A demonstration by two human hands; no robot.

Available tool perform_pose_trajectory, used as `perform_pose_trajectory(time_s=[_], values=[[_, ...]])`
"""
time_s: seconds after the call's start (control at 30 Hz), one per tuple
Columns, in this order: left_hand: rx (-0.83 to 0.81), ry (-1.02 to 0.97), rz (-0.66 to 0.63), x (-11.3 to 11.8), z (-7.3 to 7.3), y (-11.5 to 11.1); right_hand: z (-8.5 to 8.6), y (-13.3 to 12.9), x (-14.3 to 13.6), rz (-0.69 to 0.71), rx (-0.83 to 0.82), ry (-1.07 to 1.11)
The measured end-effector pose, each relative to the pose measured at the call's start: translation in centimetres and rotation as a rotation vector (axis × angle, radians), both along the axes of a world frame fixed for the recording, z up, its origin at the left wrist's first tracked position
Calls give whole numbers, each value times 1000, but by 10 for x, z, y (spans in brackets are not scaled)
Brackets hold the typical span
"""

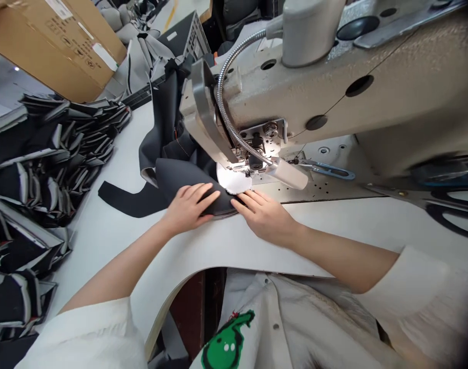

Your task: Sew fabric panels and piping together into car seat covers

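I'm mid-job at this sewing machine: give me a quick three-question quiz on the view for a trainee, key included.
1. True or false: the left hand touches the dark fabric.
2. Where in the picture is the cardboard box? a) upper right b) upper left c) lower right
3. Fill in: near the right edge lie black-handled ____.

Key: 1. True. 2. b. 3. scissors.
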State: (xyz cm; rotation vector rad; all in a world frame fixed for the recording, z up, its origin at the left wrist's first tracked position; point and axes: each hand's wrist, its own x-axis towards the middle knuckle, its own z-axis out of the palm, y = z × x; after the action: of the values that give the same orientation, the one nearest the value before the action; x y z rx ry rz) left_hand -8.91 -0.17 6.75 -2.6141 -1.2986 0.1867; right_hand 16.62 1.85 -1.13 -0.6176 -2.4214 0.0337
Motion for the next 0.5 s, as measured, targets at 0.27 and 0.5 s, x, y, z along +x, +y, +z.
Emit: perform_pose_trajectory(time_s=[0.27,0.5], values=[[66,-39,556,-110,-24,-3,11,-31,-14,333,199,6],[-17,15,532,-68,23,-48,17,-37,-77,166,-136,-268]])
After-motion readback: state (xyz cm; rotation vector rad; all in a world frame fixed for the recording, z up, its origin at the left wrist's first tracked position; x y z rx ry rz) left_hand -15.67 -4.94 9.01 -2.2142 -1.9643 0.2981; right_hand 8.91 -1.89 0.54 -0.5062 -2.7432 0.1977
